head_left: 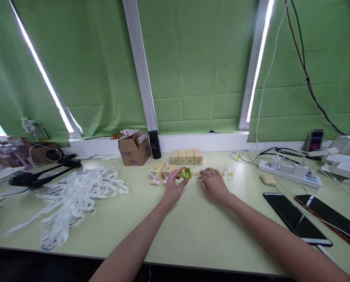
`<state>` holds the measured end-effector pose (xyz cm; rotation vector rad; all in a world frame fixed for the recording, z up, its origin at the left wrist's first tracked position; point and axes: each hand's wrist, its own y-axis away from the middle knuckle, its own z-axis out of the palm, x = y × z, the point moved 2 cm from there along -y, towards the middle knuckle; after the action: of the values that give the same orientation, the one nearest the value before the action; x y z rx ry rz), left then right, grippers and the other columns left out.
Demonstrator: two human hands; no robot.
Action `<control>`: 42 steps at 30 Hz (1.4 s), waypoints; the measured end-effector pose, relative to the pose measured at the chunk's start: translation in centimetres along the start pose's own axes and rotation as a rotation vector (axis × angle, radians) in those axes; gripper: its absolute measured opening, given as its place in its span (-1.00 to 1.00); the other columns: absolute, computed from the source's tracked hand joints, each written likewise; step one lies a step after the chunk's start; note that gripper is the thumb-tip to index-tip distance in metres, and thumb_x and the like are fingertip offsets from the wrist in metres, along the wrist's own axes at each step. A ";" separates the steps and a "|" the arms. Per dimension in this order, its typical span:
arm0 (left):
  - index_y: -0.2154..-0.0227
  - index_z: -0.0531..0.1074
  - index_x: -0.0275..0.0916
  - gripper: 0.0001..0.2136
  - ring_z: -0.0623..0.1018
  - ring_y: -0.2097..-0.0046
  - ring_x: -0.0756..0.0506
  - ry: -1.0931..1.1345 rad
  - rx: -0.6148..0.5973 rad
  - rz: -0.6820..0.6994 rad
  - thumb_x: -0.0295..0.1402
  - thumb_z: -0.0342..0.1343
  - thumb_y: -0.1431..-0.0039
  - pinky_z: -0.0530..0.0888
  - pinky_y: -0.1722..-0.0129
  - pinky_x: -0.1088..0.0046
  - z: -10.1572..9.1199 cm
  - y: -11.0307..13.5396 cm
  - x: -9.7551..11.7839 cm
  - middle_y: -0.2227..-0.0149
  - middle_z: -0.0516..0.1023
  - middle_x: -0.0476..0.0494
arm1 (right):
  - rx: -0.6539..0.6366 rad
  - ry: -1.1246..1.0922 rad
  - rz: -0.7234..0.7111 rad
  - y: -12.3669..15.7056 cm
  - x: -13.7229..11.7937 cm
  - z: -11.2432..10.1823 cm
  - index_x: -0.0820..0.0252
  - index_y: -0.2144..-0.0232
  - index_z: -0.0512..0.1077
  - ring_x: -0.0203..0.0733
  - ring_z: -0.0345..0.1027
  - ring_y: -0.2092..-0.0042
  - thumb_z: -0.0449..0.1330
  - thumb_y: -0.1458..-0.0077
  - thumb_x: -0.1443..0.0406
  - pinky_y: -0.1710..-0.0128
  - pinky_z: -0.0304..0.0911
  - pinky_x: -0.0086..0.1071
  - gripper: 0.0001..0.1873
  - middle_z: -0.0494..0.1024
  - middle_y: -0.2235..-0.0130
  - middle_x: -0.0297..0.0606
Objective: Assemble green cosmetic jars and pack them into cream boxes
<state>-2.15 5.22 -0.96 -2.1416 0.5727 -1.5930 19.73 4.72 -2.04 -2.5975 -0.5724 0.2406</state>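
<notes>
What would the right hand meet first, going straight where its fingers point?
Probably the small yellow pieces, just ahead of the right hand; depth and any contact are unclear.

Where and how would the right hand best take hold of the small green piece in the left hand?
Probably by the outer rim of the small green piece, with the right hand coming from the right: the left hand is at its left, leaving the right side exposed. It looks hollow, suggesting a light pinch.
</notes>
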 end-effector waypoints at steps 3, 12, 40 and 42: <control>-0.11 0.54 -0.05 -0.56 0.49 -0.04 -0.16 0.009 0.001 0.003 -0.35 0.31 -0.13 0.42 -0.04 0.25 0.1 0.1 0.1 -0.05 0.55 -0.20 | -0.126 0.106 -0.055 -1.4 -0.4 0.1 0.14 0.03 0.59 0.09 0.09 -0.33 0.11 -0.10 0.55 -0.26 -0.05 -0.03 -0.54 0.47 -0.26 -0.14; -0.10 0.54 -0.06 -0.54 0.48 -0.09 -0.19 0.054 -0.024 0.009 -0.41 0.29 -0.10 0.42 -0.08 0.23 0.1 0.1 0.1 -0.07 0.53 -0.21 | -0.210 0.155 -0.042 -3.6 -1.0 1.3 0.19 0.09 0.60 0.17 0.14 -0.30 0.12 -0.11 0.54 -0.27 -0.12 0.02 -0.60 0.60 -0.07 -0.03; -0.09 0.53 -0.11 -0.55 0.52 -0.09 -0.17 0.093 0.004 0.030 -0.30 0.34 -0.11 0.45 -0.08 0.24 0.1 -0.1 -0.9 -0.13 0.53 -0.22 | -0.137 -0.220 0.052 2.7 -1.3 -0.5 0.16 0.16 0.52 -0.10 0.45 0.06 0.12 -0.26 0.41 0.18 0.25 -0.36 -0.81 0.58 0.14 -0.17; -0.10 0.53 -0.11 -0.55 0.52 -0.07 -0.17 0.094 0.002 0.031 -0.30 0.34 -0.11 0.45 -0.07 0.25 0.1 -0.1 -1.0 -0.13 0.53 -0.22 | -0.136 -0.232 0.052 2.6 -1.3 -0.4 0.16 0.23 0.53 -0.11 0.46 0.09 0.08 -0.29 0.43 0.20 0.26 -0.36 -0.78 0.58 0.17 -0.17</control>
<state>-2.29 5.88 -1.68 -2.0552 0.6303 -1.6844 19.62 1.92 -2.83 -2.7374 -0.6209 0.5429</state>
